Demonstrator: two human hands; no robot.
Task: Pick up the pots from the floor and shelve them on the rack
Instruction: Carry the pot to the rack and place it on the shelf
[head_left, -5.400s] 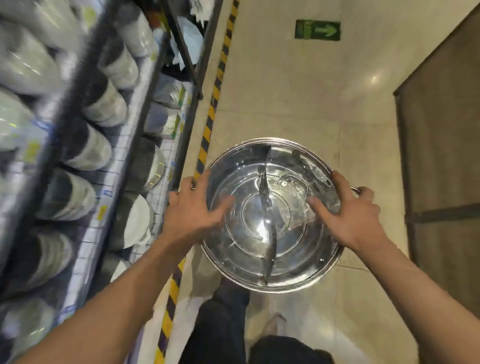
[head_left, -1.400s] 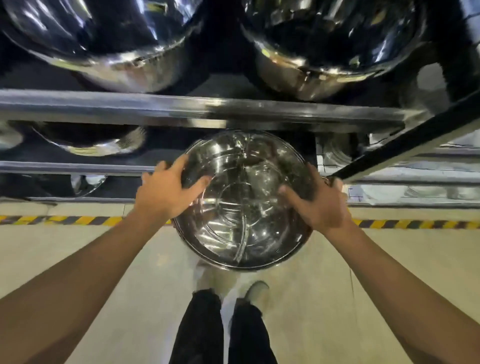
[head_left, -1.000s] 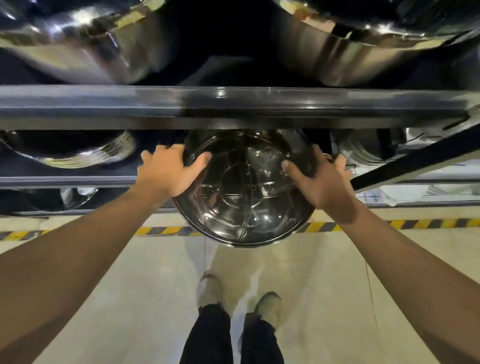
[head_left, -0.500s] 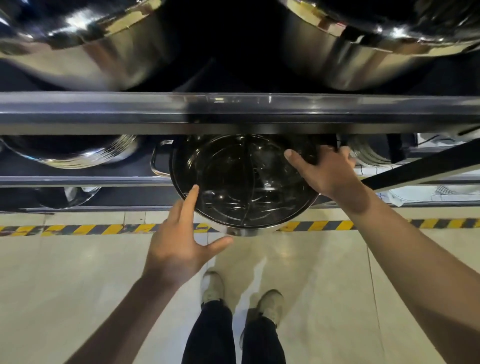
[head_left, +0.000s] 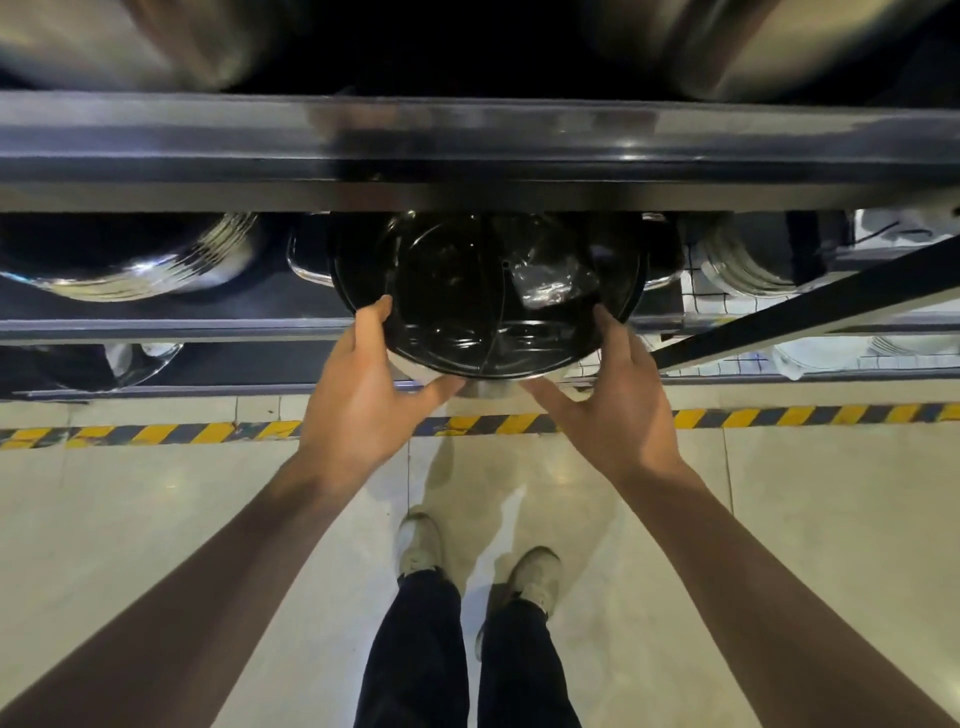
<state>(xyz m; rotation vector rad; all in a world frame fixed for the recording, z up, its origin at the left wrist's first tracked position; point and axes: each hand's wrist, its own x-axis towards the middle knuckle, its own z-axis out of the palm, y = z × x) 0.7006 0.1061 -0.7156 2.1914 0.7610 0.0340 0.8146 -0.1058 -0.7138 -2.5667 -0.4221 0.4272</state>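
A wide steel pot with a centre divider (head_left: 488, 291) sits on the rack's middle shelf (head_left: 171, 328), its far part hidden under the upper shelf beam (head_left: 467, 150). A small plastic packet lies inside it. The pot's near edge overhangs the shelf front. My left hand (head_left: 363, 384) presses on the pot's near-left rim, thumb under the edge. At the near-right rim my right hand (head_left: 613, 395) does the same, fingers spread along the wall.
Other steel pots (head_left: 130, 260) stand on the same shelf to the left, and large ones (head_left: 130, 41) on the shelf above. Stacked plates (head_left: 737, 260) are at the right. A yellow-black floor stripe (head_left: 156, 432) runs along the rack. My shoes (head_left: 421, 545) stand on pale tiles.
The pot has slid deeper onto the shelf. My left hand rose from below to the near-left rim, and my right hand shifted from the far-right rim to the near-right.
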